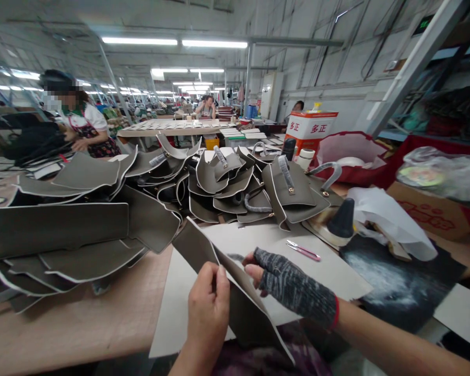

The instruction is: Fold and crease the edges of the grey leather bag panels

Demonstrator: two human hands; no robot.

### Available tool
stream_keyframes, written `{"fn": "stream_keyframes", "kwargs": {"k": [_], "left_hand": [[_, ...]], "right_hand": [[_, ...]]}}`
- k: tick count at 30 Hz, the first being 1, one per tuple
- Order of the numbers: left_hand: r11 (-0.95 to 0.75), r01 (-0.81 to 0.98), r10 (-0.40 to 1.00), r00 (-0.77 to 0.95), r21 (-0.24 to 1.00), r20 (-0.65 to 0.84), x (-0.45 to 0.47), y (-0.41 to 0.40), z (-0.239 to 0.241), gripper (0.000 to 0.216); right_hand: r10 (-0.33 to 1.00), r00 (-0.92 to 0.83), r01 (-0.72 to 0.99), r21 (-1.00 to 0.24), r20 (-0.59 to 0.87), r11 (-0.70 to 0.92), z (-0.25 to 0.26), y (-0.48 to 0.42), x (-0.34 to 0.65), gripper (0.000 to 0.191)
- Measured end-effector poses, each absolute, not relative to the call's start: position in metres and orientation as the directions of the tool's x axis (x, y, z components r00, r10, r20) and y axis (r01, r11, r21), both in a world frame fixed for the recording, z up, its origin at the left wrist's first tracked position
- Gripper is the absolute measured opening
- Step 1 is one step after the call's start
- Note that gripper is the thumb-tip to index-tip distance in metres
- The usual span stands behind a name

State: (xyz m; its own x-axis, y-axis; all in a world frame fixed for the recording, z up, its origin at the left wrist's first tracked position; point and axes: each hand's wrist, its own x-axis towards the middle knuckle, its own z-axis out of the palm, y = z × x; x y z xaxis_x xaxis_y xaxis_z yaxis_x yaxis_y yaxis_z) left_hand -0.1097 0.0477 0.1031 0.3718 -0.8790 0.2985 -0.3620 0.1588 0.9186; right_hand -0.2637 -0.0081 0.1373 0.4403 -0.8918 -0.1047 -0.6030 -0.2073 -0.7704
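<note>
My left hand (208, 308) grips the near edge of a folded grey leather panel (203, 250) with white edges, thumb on top. My right hand (284, 282), in a grey fingerless knitted glove, pinches the same panel from its right side. The panel tilts up over a pale cardboard sheet (329, 271) on the wooden table (82, 324).
Stacks of grey leather bag pieces (82, 230) and half-made bags with handles (290, 193) crowd the table ahead. Pink snips (303, 251) lie on the cardboard. A black cone-shaped tool (342, 219), white paper (387, 219) and a red-and-white box (311, 125) stand right. A person (78, 122) works at left.
</note>
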Motion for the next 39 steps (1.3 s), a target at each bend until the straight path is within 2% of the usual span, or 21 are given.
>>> {"fn": "stream_keyframes", "kwargs": {"k": [2, 5, 8, 11, 14, 16, 18, 20, 23, 26, 29, 32, 34, 36, 38, 39], "left_hand": [[0.146, -0.379, -0.873, 0.385, 0.914, 0.299, -0.11, 0.046, 0.106, 0.028], [0.142, -0.379, -0.898, 0.34, 0.915, 0.28, -0.107, 0.045, 0.105, 0.027], [0.143, -0.374, -0.897, 0.342, 0.916, 0.28, -0.103, 0.044, 0.101, 0.027], [0.183, -0.415, -0.872, 0.35, 0.891, 0.342, -0.102, 0.045, 0.099, 0.027], [0.235, -0.447, -0.838, 0.356, 0.863, 0.413, -0.103, 0.048, 0.102, 0.026], [0.236, -0.431, -0.83, 0.376, 0.871, 0.411, -0.105, 0.05, 0.105, 0.025], [0.225, -0.41, -0.835, 0.387, 0.884, 0.392, -0.107, 0.051, 0.107, 0.025], [0.22, -0.416, -0.84, 0.379, 0.883, 0.388, -0.11, 0.052, 0.108, 0.026], [0.221, -0.463, -0.836, 0.364, 0.859, 0.411, -0.112, 0.053, 0.11, 0.026], [0.253, -0.515, -0.853, 0.28, 0.819, 0.44, -0.109, 0.056, 0.113, 0.026], [0.301, -0.519, -0.872, 0.19, 0.8, 0.451, -0.107, 0.063, 0.117, 0.026], [0.282, -0.441, -0.882, 0.23, 0.852, 0.412, -0.108, 0.072, 0.121, 0.029], [0.256, -0.366, -0.881, 0.292, 0.894, 0.372, -0.109, 0.075, 0.122, 0.03], [0.223, -0.318, -0.887, 0.326, 0.921, 0.327, -0.106, 0.074, 0.123, 0.031], [0.176, -0.309, -0.905, 0.323, 0.935, 0.277, -0.101, 0.069, 0.123, 0.032], [0.148, -0.31, -0.915, 0.317, 0.939, 0.249, -0.098, 0.065, 0.123, 0.032]], "right_hand": [[-0.902, 0.417, -0.529, -0.837, -0.109, -0.143, 0.133, 0.004, -0.257, 0.031], [-0.906, 0.411, -0.509, -0.849, -0.098, -0.139, 0.129, 0.019, -0.254, 0.035], [-0.926, 0.359, -0.633, -0.759, -0.112, -0.154, 0.128, 0.027, -0.258, 0.031], [-0.939, 0.339, -0.744, -0.629, -0.065, -0.225, 0.126, 0.021, -0.269, 0.025], [-0.934, 0.355, -0.749, -0.587, 0.036, -0.307, 0.125, -0.001, -0.283, 0.021], [-0.922, 0.383, -0.746, -0.57, 0.055, -0.344, 0.126, -0.017, -0.289, 0.021], [-0.918, 0.395, -0.736, -0.592, 0.017, -0.328, 0.131, -0.025, -0.289, 0.022], [-0.909, 0.417, -0.686, -0.666, -0.03, -0.293, 0.137, -0.022, -0.28, 0.032], [-0.858, 0.514, -0.548, -0.763, 0.017, -0.343, 0.149, -0.008, -0.257, 0.049], [-0.825, 0.547, -0.487, -0.747, 0.142, -0.452, 0.158, 0.001, -0.233, 0.04], [-0.801, 0.562, -0.463, -0.725, 0.204, -0.509, 0.164, -0.005, -0.219, 0.027], [-0.78, 0.549, -0.471, -0.661, 0.298, -0.584, 0.164, -0.023, -0.216, 0.027], [-0.791, 0.536, -0.519, -0.623, 0.296, -0.585, 0.162, -0.035, -0.219, 0.024], [-0.812, 0.545, -0.556, -0.635, 0.21, -0.537, 0.16, -0.043, -0.221, 0.021], [-0.797, 0.572, -0.499, -0.688, 0.196, -0.527, 0.156, -0.042, -0.223, 0.017], [-0.77, 0.586, -0.434, -0.704, 0.253, -0.562, 0.155, -0.039, -0.224, 0.026]]}}
